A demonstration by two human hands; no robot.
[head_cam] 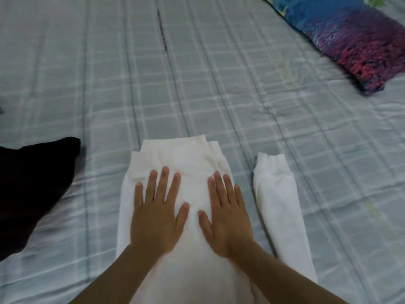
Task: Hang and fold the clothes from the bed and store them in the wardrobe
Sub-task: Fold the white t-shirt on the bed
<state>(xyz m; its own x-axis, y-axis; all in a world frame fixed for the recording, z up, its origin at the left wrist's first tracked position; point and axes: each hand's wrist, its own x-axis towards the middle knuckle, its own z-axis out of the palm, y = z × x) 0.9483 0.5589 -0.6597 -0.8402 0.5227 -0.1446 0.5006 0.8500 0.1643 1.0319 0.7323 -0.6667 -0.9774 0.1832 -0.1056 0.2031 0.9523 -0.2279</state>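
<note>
Your left hand [156, 212] and your right hand [225, 218] both lie flat, palms down, on the white garment [192, 163], side by side with the thumbs pointing toward each other and a narrow strip of cloth showing between them. Neither grip pinches anything: the fingers are straight and slightly spread, pressing on the fabric. The garment is folded into a long narrow shape that runs from the bottom edge of the view up the bed [109, 84], its far end showing several stacked layers with uneven edges. Its sleeve [278, 205], with a ribbed cuff at the far end, lies on the sheet just to the right of the folded body, apart from your right hand. The bed is covered with a pale blue-green checked sheet. A black garment [28, 187] lies at the left edge, well apart from your left hand. A pillow [350, 40] in blue, purple and red sits at the upper right
</note>
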